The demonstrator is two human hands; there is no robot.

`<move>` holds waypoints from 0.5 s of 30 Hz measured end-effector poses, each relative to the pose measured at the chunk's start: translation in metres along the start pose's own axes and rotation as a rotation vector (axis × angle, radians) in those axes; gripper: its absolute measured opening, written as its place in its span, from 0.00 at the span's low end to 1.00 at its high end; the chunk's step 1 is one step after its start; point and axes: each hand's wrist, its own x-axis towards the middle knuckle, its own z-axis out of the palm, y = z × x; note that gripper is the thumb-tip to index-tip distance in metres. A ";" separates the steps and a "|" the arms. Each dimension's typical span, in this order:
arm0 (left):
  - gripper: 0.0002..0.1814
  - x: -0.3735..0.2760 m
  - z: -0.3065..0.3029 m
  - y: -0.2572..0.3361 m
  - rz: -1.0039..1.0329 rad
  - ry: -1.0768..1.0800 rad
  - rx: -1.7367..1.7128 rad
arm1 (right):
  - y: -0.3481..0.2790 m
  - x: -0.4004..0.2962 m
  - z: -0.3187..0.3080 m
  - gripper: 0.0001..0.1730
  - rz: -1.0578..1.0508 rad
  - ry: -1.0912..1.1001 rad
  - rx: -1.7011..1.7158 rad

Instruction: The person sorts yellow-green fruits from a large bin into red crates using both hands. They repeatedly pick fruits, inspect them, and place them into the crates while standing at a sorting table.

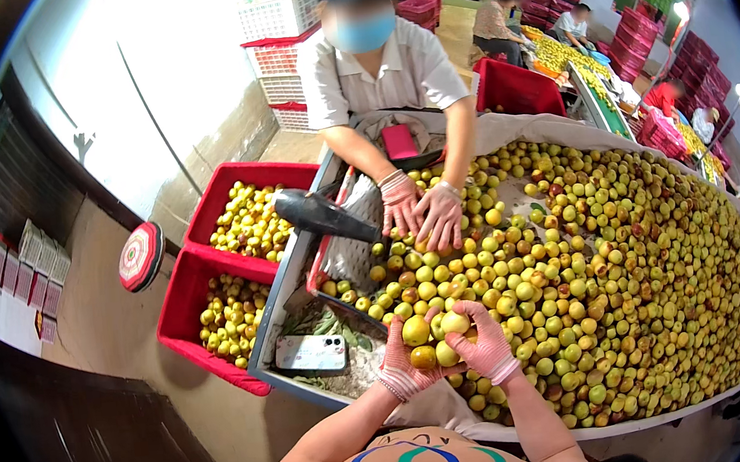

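Both of my hands wear striped fingerless-style gloves and meet over the near edge of a wide heap of green-yellow jujubes [618, 314]. My left hand [404, 364] is cupped under several jujubes [430, 339], some green, some browner. My right hand [484, 343] holds the pale green jujube [454, 322] at the top of this handful between thumb and fingers. Across the table a co-worker's two gloved hands [418, 213] rest on the fruit, beside a dark, tapered chute-like object [325, 215].
Two red-lined crates [178, 323] of jujubes stand left of the table's metal rim [271, 314]. A phone [310, 353] lies among leaves in the near left corner. A round stool [141, 256] stands farther left. A pink item [399, 141] lies before the co-worker [380, 63].
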 end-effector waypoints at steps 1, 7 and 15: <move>0.45 -0.010 0.002 0.004 0.004 0.079 -0.021 | -0.008 -0.001 0.012 0.26 -0.018 -0.006 -0.008; 0.42 -0.065 -0.011 0.036 0.152 -0.147 -0.258 | -0.028 0.017 0.071 0.29 -0.115 -0.214 0.121; 0.37 -0.153 -0.016 0.125 0.557 -0.335 -0.176 | -0.106 0.091 0.192 0.26 -0.574 -0.490 -0.006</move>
